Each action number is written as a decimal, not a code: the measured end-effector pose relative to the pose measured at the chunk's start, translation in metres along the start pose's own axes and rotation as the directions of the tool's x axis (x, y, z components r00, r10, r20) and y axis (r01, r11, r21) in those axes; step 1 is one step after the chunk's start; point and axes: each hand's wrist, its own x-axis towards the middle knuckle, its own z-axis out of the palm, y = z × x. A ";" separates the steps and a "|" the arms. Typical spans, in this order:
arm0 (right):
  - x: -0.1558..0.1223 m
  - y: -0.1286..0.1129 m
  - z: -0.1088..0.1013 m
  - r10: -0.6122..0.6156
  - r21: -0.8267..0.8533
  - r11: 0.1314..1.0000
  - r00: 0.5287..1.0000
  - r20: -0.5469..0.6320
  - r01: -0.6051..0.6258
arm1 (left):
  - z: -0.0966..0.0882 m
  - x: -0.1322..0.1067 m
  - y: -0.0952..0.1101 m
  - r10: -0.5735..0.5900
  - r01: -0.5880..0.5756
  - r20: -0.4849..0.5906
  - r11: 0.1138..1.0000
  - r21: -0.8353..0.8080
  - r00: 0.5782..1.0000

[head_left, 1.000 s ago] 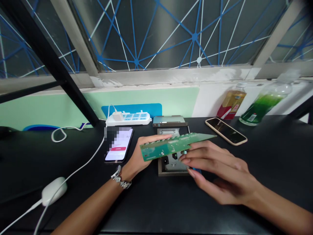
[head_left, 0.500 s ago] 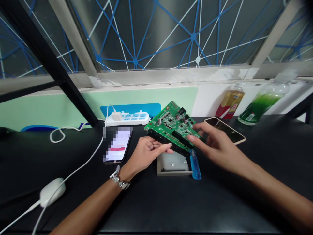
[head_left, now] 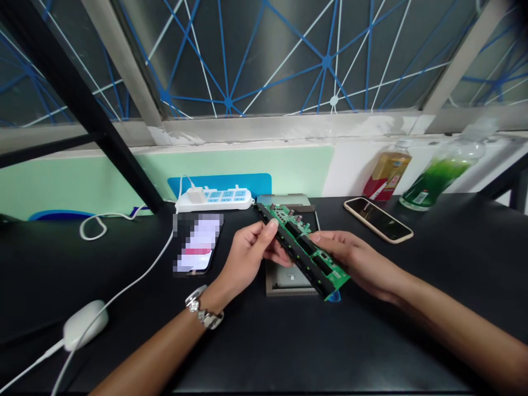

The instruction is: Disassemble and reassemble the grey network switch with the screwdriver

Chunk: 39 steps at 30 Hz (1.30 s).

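A green circuit board (head_left: pixel 307 242) with a long black connector strip along its near edge is held tilted in the air. My left hand (head_left: pixel 258 245) is closed on its left part, thumb on top of the black strip and fingers beneath. On the right side, my right hand (head_left: pixel 346 256) grips the board's far edge, with its fingertips partly hidden. Below the board lies a grey metal case (head_left: pixel 284 290), open at the top and partly covered by it. The end of a blue handle (head_left: pixel 334 296) shows under the board's lower right corner.
A lit phone (head_left: pixel 200 242) lies to the left, a dark-screened phone (head_left: pixel 379 220) to the right. Behind are a white power strip (head_left: pixel 214 199), a drink carton-coloured bottle (head_left: pixel 388 170) and a green-filled bottle (head_left: pixel 437 176). A white cable (head_left: pixel 142 280) and adapter (head_left: pixel 86 324) lie at left.
The board has turned and come down and nearer, its top face now seen at a steeper slant. My right hand has closed on its edge. More of the metal case's back shows.
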 end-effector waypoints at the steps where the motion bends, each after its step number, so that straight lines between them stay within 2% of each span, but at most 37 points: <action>1: 0.000 -0.001 0.000 0.010 0.017 1.000 1.000 0.010 -0.010 | 0.000 0.000 -0.001 -0.006 0.006 -0.002 1.000 -0.030 1.000; 5: 0.000 0.001 -0.001 0.049 -0.016 0.999 0.999 0.006 -0.049 | 0.002 0.000 0.000 -0.035 0.035 -0.003 0.995 -0.091 0.999; 10: 0.000 0.009 -0.005 0.025 -0.124 0.992 1.000 0.011 -0.023 | 0.003 -0.001 0.004 -0.048 0.048 0.012 0.998 -0.030 0.999; 20: 0.000 0.005 0.001 -0.023 -0.117 0.993 0.994 0.111 0.036 | 0.004 -0.005 0.007 0.014 -0.015 0.020 0.999 0.047 1.000; 26: -0.001 0.005 0.002 -0.043 -0.214 0.975 0.994 0.101 0.064 | 0.009 -0.010 0.015 0.072 -0.081 0.073 0.988 0.133 0.995; 31: 0.001 0.004 0.003 -0.085 -0.285 0.952 0.992 0.093 0.108 | 0.012 -0.013 0.018 0.075 -0.091 0.084 0.972 0.218 0.994; 35: 0.004 0.005 0.002 -0.110 -0.291 0.950 0.994 0.024 0.112 | 0.009 -0.011 0.018 0.061 -0.073 0.061 0.975 0.211 0.996; 39: 0.005 0.011 0.000 -0.174 -0.225 0.964 0.975 -0.140 0.140 | 0.002 -0.003 0.013 -0.043 0.057 -0.067 0.972 0.230 0.997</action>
